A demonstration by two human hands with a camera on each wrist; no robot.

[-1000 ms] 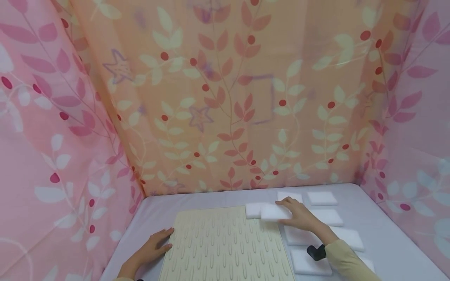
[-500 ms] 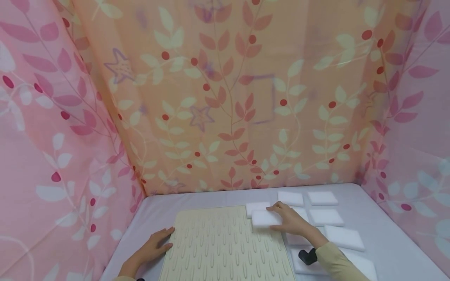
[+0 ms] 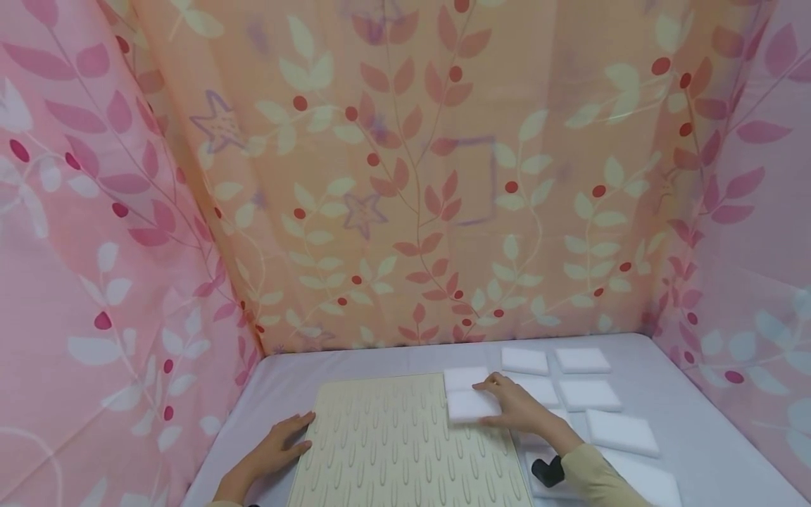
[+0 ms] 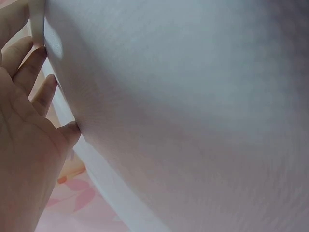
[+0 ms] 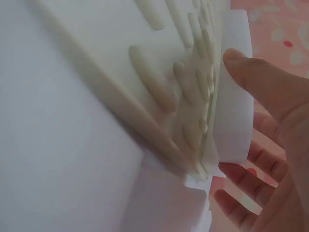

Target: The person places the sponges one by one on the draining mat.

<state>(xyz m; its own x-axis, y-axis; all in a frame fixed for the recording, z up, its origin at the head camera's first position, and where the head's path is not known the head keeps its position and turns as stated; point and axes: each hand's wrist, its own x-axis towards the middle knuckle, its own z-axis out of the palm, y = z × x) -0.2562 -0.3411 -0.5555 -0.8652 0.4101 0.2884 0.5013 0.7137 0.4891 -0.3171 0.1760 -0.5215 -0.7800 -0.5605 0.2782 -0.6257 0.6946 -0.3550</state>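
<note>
A cream mat with rows of raised oval ridges lies on the white-covered table. My right hand pinches a white foam block between thumb and fingers, low over the mat's far right part. In the right wrist view, the thumb presses one long side of that foam block, and the fingers reach round its end. Another white foam block sits at the mat's far right corner, right behind the held one. My left hand rests its extended fingertips and thumb along the mat's left edge.
Several more white foam blocks lie in rough rows on the table to the mat's right, some partly hidden by the right arm. Patterned curtains enclose the table at the back and both sides.
My right hand has moved left and nearer with its foam block, from over the corner block to just in front of it. The left hand has stayed at the mat's edge.
</note>
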